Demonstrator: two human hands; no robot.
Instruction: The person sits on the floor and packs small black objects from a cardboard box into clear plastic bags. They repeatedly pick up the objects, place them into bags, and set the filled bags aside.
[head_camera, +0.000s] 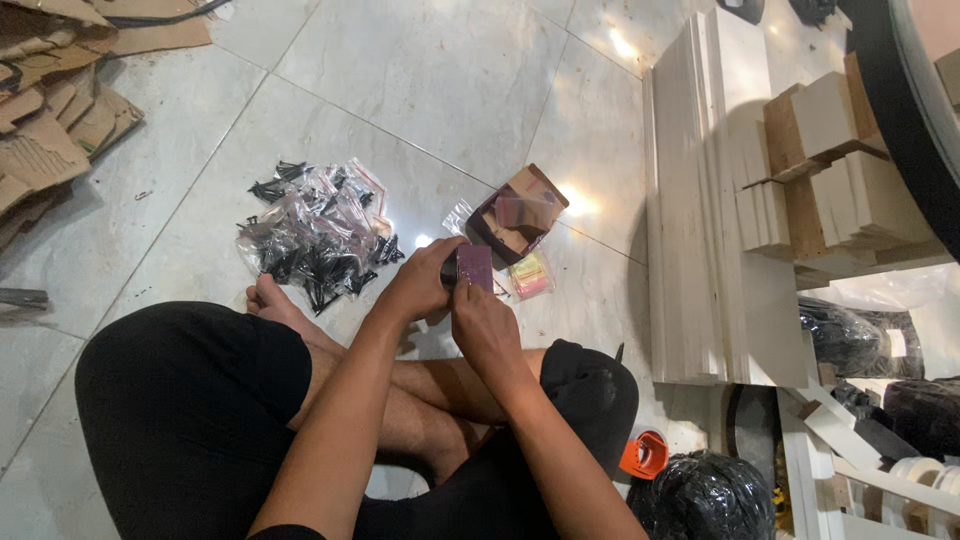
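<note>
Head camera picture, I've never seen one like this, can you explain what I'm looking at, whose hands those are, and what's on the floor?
There is no machine here. The single picture comes from a camera worn on a person's head, looking down at their own lap and hands. The person sits cross-legged on a pale tiled floor. The left hand and the right hand meet around a small purplish flat packet; both seem to grip it. Just beyond lies an open small box with a pastel packet beside it. To the left is a heap of clear bags holding black screws. Torn cardboard lies at the far left, stacked white boards to the right, and an orange tape dispenser near the right knee.
</note>
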